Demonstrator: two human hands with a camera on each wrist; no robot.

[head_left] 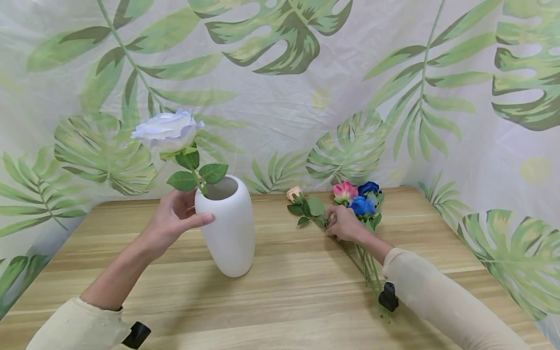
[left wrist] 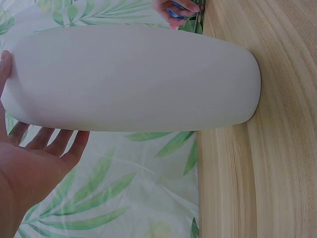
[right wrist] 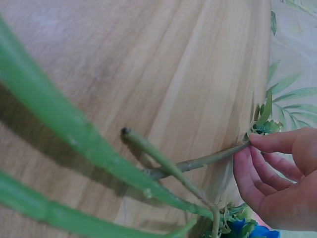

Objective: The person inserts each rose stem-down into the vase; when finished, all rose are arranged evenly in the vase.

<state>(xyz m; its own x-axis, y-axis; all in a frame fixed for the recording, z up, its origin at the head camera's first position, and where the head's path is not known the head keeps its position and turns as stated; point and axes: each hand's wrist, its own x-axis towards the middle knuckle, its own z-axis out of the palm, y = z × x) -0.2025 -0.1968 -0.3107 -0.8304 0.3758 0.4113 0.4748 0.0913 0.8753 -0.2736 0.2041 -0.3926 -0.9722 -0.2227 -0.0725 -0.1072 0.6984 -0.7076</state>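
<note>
A white vase (head_left: 229, 228) stands upright on the table, holding one pale blue-white artificial rose (head_left: 168, 130) that leans left over its mouth. My left hand (head_left: 177, 214) grips the vase near its rim, thumb in front and fingers at the side; the left wrist view shows the fingers (left wrist: 54, 144) along its wall. To the right, my right hand (head_left: 345, 223) pinches the stem (right wrist: 213, 157) of a small peach rose (head_left: 294, 194). Beside that hand lie a pink flower (head_left: 344, 192), a blue rose (head_left: 362, 205) and a dark blue one (head_left: 369, 188).
The wooden table (head_left: 280, 301) ends at a leaf-printed cloth (head_left: 271, 112) hanging behind it. Several green stems (head_left: 374, 282) run from the blooms toward the front, under the right forearm; in the right wrist view some stems cross one another.
</note>
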